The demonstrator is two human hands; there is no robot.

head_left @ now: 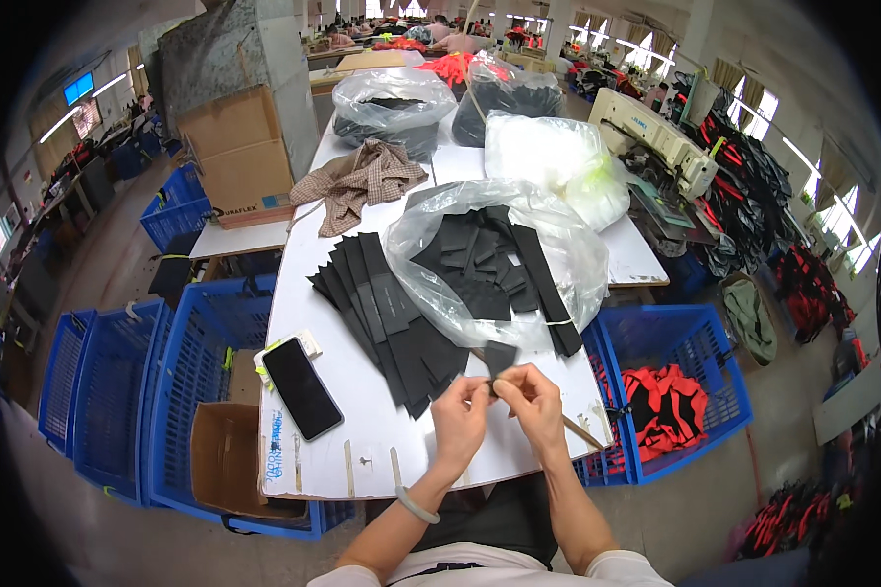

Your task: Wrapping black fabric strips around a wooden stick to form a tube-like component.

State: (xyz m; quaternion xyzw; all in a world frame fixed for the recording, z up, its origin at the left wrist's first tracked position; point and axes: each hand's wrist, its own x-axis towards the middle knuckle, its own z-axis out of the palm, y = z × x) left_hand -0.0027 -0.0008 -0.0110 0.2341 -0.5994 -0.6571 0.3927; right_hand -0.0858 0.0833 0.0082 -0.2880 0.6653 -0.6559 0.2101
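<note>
At the table's near edge, my left hand and my right hand meet fingertip to fingertip. Both are closed in a pinch on the lower end of a small black fabric piece, which stands up above the fingers. Just beyond lies an opened clear plastic bag holding several small black fabric pieces. A fanned stack of long black fabric strips is spread to the left of the bag. Part of a thin brown stick shows beside my right wrist.
A black phone lies on the white table at left. Blue crates flank the table; the right crate holds red-and-black pieces. Farther back are a checked cloth, more plastic bags and a sewing machine.
</note>
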